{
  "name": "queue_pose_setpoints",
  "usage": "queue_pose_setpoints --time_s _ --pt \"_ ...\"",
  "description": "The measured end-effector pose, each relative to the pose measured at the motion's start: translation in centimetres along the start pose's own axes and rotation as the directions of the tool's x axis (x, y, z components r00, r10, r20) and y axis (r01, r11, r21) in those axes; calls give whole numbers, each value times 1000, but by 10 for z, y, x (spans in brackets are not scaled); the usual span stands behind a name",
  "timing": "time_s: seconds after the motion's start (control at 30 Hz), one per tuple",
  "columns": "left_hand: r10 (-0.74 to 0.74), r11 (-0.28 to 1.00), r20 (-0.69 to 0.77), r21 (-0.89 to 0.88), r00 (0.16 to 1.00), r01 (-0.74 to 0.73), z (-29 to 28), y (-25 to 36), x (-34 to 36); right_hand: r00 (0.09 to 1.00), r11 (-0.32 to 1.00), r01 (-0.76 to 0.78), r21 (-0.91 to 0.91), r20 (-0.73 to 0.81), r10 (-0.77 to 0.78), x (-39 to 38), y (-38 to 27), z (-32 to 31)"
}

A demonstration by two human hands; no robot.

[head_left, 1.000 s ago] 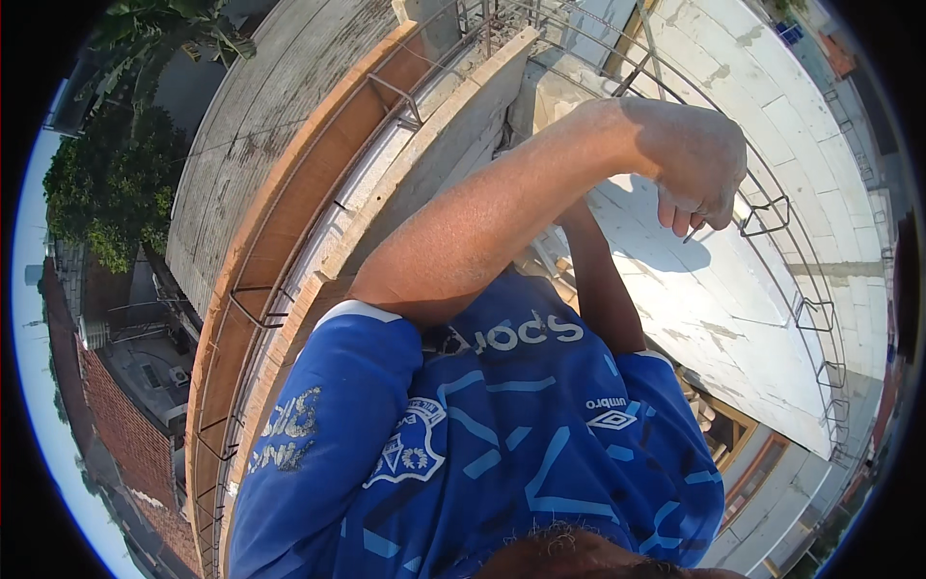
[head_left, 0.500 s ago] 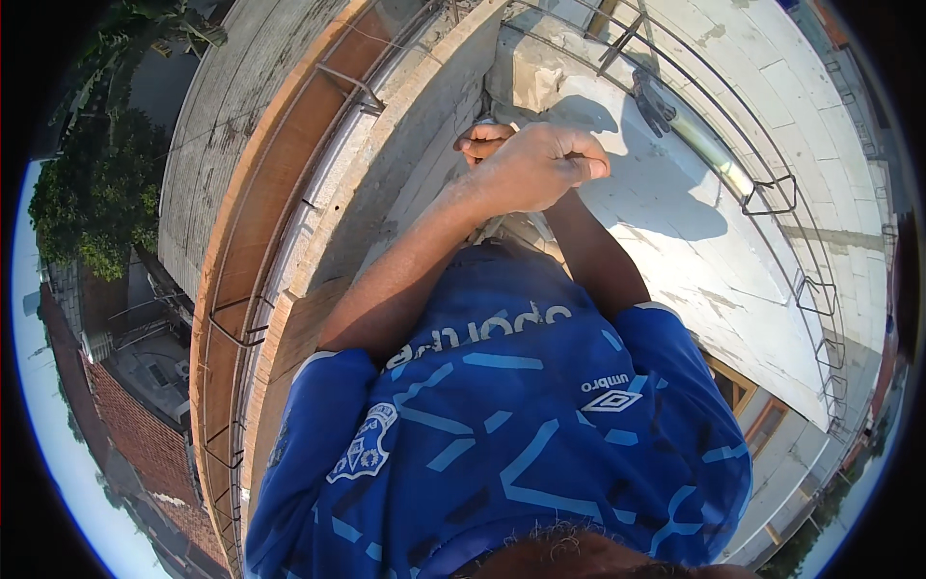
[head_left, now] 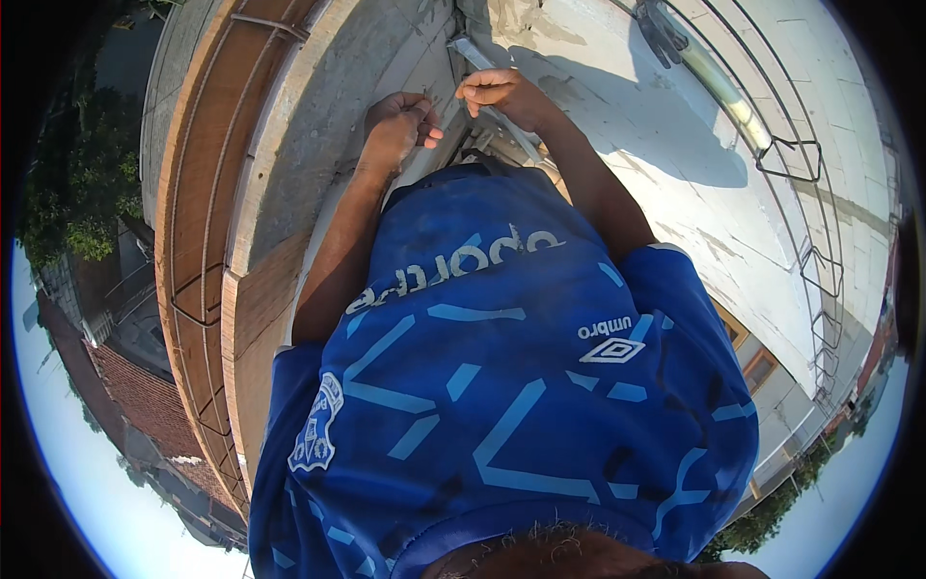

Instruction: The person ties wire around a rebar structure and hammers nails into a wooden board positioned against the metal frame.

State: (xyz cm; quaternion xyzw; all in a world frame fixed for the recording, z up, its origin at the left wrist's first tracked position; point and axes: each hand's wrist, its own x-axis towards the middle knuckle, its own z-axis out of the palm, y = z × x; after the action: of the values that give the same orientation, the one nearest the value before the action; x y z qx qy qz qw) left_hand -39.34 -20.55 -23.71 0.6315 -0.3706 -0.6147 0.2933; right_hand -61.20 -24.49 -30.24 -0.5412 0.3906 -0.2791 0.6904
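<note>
1. Shirt (head_left: 540, 396): matt blue cloth, folded; white lettering (head_left: 420, 277) cracked, peeling.
2. Outer board (head_left: 191, 183): orange-brown wood, fairly smooth, matt.
3. Grey board (head_left: 309, 145): matt, blotchy, looks cement-smeared.
4. Block surface (head_left: 680, 214): pale, matt, mostly smooth, rough grey smears.
5. Stirrup (head_left: 819, 162) by its right edge: dark metal, matt.
6. Tube (head_left: 723, 92) near same edge: glossy; plastic or metal, can't tell.
7. Grey strip (head_left: 470, 52): smooth; material unclear.

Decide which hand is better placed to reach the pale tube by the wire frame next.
Right, probably: the right hand is nearer the pale tube, while the left hand is farther across. Whether either holds anything is unclear.
</note>
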Motion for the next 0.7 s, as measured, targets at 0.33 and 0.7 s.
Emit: queue_pose_setpoints --time_s 0.33,0.7 --pt "11 938 58 344 998 -30 9 4 15 995 969 -93 228 65 80 3 15 6" --pt "142 897 78 411 987 -162 7 -9 27 986 982 -160 103 -32 164 0 3 6"
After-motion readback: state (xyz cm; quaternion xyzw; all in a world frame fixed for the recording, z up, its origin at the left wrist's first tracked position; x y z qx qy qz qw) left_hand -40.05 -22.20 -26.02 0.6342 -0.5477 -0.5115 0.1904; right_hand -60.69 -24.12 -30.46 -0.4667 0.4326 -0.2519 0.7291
